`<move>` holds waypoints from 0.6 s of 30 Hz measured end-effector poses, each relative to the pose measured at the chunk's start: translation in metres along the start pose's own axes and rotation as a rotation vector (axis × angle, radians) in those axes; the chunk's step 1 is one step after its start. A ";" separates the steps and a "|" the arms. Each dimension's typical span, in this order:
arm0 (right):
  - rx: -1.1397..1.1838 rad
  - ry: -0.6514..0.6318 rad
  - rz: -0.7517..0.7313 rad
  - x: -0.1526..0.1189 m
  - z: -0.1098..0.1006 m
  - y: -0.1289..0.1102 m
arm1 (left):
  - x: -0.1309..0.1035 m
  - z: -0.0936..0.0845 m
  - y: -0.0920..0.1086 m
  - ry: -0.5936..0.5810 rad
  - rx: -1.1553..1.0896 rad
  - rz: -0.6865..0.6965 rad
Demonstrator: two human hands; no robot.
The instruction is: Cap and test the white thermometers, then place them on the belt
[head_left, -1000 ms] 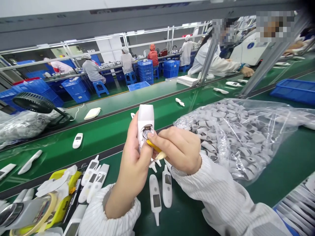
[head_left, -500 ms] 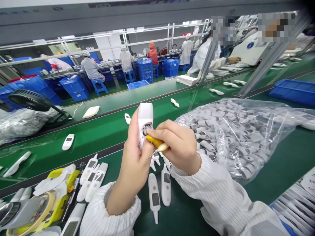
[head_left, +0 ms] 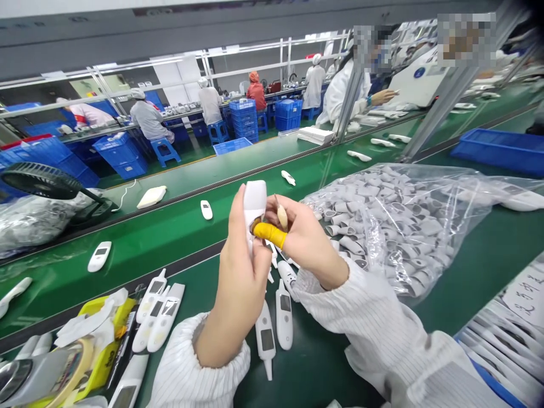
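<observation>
Head view: both hands worked a white thermometer body above the green surface.
Left hand (head_left: 244, 266) gripped the white thermometer body (head_left: 254, 205) upright, fingers wrapped round its lower half. Right hand (head_left: 304, 241) pressed its yellow-capped finger (head_left: 269, 233) into the open recess, other fingers curled on a small pointed tool (head_left: 281, 216). Judged: the seating step at the recess; the next move called for firm, square pressure without slipping. Loose thermometers (head_left: 284, 313) lay below, a bag of grey caps (head_left: 403, 221) beside.
</observation>
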State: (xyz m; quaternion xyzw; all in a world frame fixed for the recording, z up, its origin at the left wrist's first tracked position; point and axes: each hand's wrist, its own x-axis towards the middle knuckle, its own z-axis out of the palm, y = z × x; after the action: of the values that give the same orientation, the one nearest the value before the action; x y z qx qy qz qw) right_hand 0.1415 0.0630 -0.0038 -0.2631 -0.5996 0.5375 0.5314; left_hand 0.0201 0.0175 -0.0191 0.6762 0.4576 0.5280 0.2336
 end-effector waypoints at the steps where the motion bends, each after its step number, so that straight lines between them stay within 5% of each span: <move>1: 0.026 -0.044 -0.009 0.000 -0.006 0.000 | 0.001 -0.001 0.000 -0.019 -0.099 -0.049; 4: -0.077 -0.074 -0.049 -0.005 -0.033 -0.001 | 0.004 -0.008 0.000 -0.093 -0.410 -0.208; 8: -1.186 -0.050 0.230 -0.020 -0.072 0.021 | 0.010 -0.016 -0.002 -0.133 -0.593 -0.289; 10: -1.498 -0.071 0.418 -0.028 -0.084 0.043 | 0.013 -0.016 -0.004 -0.131 -0.613 -0.294; 13: -1.653 -0.043 0.531 -0.039 -0.093 0.074 | 0.016 -0.014 -0.007 -0.123 -0.594 -0.302; 18: -1.720 -0.087 0.491 -0.043 -0.108 0.096 | 0.017 -0.011 -0.014 -0.162 -0.280 -0.285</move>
State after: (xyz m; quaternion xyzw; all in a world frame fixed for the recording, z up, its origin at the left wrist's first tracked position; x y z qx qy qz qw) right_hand 0.2288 0.0914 -0.1231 -0.6708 -0.7416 0.0103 -0.0028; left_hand 0.0049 0.0372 -0.0182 0.6058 0.4504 0.4921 0.4336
